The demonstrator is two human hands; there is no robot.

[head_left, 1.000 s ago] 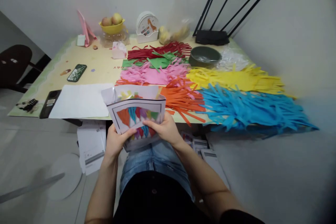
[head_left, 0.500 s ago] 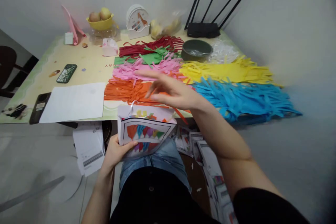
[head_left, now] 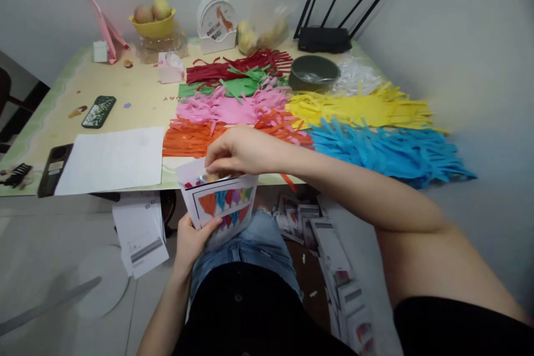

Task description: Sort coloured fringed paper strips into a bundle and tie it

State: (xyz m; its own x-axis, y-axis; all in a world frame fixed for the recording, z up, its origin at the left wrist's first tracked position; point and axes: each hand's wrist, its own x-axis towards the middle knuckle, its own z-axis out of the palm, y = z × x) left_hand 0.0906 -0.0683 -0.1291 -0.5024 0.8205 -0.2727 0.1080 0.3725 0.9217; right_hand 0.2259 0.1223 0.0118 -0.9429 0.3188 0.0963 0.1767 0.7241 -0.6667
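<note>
My left hand point(head_left: 194, 242) grips the lower left side of a white packet point(head_left: 217, 206) printed with colourful tassel pictures, held over my lap at the table's front edge. At the packet's open top is my right hand point(head_left: 231, 153), its fingers bent down into the opening; what they hold, if anything, is hidden. Colourful pieces show inside the mouth. Behind the packet lie fringed bundles: orange point(head_left: 187, 138), pink point(head_left: 233, 108), green point(head_left: 244, 86) and dark red point(head_left: 233, 68). Yellow point(head_left: 362, 109) and blue point(head_left: 387, 153) bundles lie to the right.
White paper point(head_left: 112, 158) and two phones, one green-patterned point(head_left: 99, 112) and one dark point(head_left: 54, 169), lie on the left. A dark green bowl point(head_left: 314, 73) and router point(head_left: 324, 39) stand at the back. Printed packets point(head_left: 334, 245) are piled below right; more papers point(head_left: 139, 233) hang below left.
My right hand has moved left and down from above the orange bundle into the packet's opening, its fingers now bent. The packet has tilted and shifted slightly left.
</note>
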